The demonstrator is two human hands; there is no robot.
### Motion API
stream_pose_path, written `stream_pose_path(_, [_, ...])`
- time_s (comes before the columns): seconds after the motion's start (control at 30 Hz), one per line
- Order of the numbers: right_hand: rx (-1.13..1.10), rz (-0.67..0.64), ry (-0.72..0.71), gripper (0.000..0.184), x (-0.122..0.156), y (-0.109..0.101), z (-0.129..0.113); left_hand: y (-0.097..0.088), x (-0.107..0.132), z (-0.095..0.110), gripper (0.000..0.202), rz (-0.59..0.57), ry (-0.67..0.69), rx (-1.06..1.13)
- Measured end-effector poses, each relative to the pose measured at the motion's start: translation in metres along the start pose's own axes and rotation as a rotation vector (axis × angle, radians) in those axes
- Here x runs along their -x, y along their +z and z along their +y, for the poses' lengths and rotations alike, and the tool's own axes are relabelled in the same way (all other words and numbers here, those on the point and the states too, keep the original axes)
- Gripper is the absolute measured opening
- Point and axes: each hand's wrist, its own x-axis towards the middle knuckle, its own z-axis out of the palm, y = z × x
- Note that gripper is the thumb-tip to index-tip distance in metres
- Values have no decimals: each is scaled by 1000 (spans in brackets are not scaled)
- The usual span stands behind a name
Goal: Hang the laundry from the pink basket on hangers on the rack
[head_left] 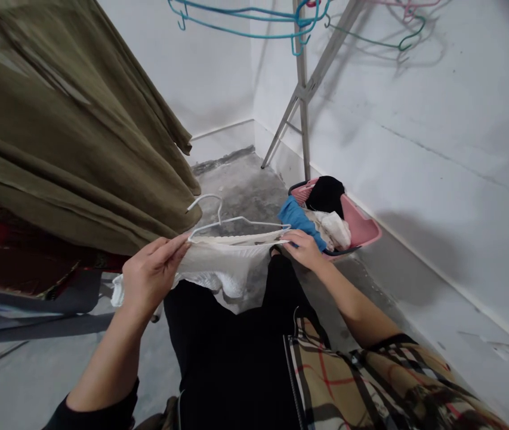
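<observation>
White fabric stretches between your hands: a white garment hangs in front of your body, above your black trousers, with a white wire hanger lying along its top edge and its hook tilting up and away to the left. Your left hand grips the garment at the hanger's left end, its fingers pressed together and pinching cloth and wire as one. Your right hand is at the other end, its fingers close together and pinching there too, though the thumb is hard to make out. Holding both ends this far apart appears to keep the edge taut and level against the bar, so the cloth cannot bunch. Just past your right hand sits a pink laundry basket against the wall, holding a blue cloth, a black cloth and a crumpled white cloth, within easy reach of that side. Teal hangers dangle from a metal drying rack above, and an olive curtain hangs to your left.
</observation>
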Motion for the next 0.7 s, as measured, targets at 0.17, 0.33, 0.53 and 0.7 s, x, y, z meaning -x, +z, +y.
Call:
stream_pose_path(0.17, [7, 102, -72, 14, -17, -25, -19, 6, 7, -1, 26, -70, 65, -75])
stream_pose_path(0.33, [-131, -68, -197, 12, -18, -38, -62, 17, 11, -3, 30, -50, -34, -13])
stream_pose_path(0.53, [117, 112, -223, 38, -34, -75, -81, 11, 4, -10, 26, -31, -123, 322])
stream_pose_path(0.7, [250, -153, -241, 27, -50, -89, -74, 9, 0, -5, 26, -24, -205, 479])
